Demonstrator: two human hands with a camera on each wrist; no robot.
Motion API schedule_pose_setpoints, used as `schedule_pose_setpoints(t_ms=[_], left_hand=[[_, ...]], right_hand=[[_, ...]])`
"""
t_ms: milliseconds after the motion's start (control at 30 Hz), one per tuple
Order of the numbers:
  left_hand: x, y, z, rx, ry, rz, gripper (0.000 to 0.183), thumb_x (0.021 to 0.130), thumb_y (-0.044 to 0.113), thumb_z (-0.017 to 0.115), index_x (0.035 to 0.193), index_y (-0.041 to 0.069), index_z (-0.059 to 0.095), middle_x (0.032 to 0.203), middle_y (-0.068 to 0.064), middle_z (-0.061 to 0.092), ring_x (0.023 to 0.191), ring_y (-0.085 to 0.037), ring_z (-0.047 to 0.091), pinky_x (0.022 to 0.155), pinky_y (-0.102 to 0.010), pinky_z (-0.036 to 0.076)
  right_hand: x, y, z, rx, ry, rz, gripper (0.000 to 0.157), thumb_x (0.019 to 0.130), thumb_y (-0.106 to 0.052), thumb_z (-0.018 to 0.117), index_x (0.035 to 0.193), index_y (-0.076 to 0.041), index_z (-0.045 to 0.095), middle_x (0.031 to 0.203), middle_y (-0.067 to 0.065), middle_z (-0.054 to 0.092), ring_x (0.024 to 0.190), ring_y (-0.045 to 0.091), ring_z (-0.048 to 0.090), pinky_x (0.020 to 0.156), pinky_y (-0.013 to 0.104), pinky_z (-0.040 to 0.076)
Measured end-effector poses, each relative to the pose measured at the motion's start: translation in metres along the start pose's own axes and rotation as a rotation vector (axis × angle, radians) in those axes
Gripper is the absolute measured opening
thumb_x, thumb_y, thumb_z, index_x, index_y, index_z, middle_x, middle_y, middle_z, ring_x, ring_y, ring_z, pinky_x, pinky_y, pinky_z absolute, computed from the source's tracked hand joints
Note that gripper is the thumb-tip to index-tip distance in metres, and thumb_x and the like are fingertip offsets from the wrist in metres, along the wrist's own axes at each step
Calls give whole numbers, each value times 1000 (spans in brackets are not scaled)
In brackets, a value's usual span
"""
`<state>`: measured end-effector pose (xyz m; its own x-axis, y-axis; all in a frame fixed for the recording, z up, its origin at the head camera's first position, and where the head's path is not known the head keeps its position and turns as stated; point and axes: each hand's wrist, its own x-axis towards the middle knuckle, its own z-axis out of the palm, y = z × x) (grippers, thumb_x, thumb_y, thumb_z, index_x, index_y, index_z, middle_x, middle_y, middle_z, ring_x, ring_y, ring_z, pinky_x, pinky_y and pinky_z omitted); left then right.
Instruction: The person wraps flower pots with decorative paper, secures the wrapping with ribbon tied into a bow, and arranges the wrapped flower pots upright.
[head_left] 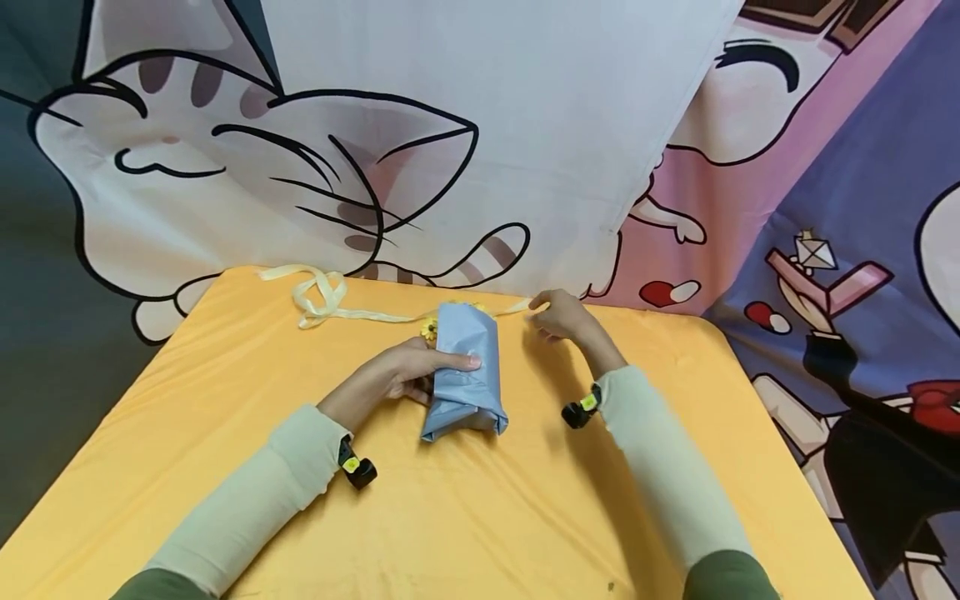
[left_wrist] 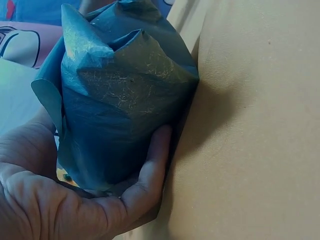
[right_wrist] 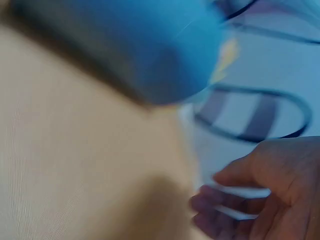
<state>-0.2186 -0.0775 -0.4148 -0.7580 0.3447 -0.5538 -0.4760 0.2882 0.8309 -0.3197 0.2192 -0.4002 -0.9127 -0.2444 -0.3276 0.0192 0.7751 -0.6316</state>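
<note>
In the head view my left hand [head_left: 412, 367] grips a small bouquet wrapped in blue paper [head_left: 468, 354], thumb across its front. Folded paper edges [left_wrist: 125, 60] fill the left wrist view, with fingers curled beneath them. Yellow flowers [head_left: 429, 328] peek out beside the wrap at its far end. A cream ribbon [head_left: 360, 314] lies along the table's back and passes behind the bouquet. To the right, my right hand [head_left: 562, 318] pinches the ribbon's right end between thumb and fingers. The right wrist view is blurred there, and the ribbon's middle is hidden by the bouquet.
A yellow cloth [head_left: 450, 517] covers the table. Behind it hangs a printed backdrop [head_left: 562, 125] with a cartoon cat, meeting the table's back edge. The ribbon's loose left part [head_left: 318, 292] lies in loops near that edge.
</note>
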Motion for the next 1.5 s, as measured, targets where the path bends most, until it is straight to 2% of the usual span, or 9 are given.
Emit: schedule_pose_setpoints(t_ms=[167,300,400,500,700,933,967,1167,1500], left_hand=[[3,-6,2,15,-8,-1,62,94,50,91,126,3,67,106,-10,81,92,-22,78,82,-41,71],[1,-12,3,12,-5,-20,61,95,50,90,124,2,66,101,-9,81,88,-21,77,80,-40,70],[-1,-15,2,4,-1,-20,59,95,49,90,121,1,67,97,-7,79,85,-19,75,77,-37,69],[-3,-15,0,-6,-9,-12,57,96,48,89,119,1,68,94,-7,80,83,-18,75,76,-36,69],[-3,-10,-2,-4,-22,7,55,95,47,90,117,1,70,94,-8,81,83,-20,77,76,-38,69],[-3,-8,-2,4,-29,2,55,96,47,90,117,0,71,96,-7,81,84,-20,76,77,-37,69],[-3,-8,-1,3,-30,2,55,95,47,90,117,0,71,96,-8,81,85,-20,76,77,-37,69],[-3,-5,-2,-3,-27,6,57,95,47,90,119,0,68,99,-8,80,88,-21,76,79,-38,70],[-4,-5,-5,-6,-20,15,51,96,47,89,111,2,70,92,-6,80,81,-18,75,75,-34,68]], right_hand=[[51,30,23,-314,158,-137,44,107,-15,64,151,-10,70,123,17,80,89,24,69,83,39,59],[30,5,48,-437,219,-158,27,114,-18,66,135,-8,79,139,19,76,121,35,73,101,51,64],[36,9,58,-424,260,-172,24,116,-29,65,124,-12,81,127,12,80,109,29,76,92,49,66],[40,11,51,-367,251,-131,27,117,-33,63,125,-13,80,124,10,82,104,28,76,91,50,65],[61,76,9,-384,355,-158,19,113,-33,67,116,-18,79,109,3,82,87,16,73,79,48,62],[-24,88,-36,-370,360,-39,28,109,-14,53,82,-11,54,77,8,47,72,23,47,66,44,40],[-23,111,-43,-350,381,-62,32,110,-20,52,79,-14,52,76,5,44,71,21,45,66,42,38],[-54,156,-75,-413,434,16,24,111,-24,56,89,-14,63,84,8,60,76,27,59,67,45,47],[-90,186,-101,-487,429,265,28,106,-16,55,111,8,70,121,43,68,101,60,70,81,72,58]])
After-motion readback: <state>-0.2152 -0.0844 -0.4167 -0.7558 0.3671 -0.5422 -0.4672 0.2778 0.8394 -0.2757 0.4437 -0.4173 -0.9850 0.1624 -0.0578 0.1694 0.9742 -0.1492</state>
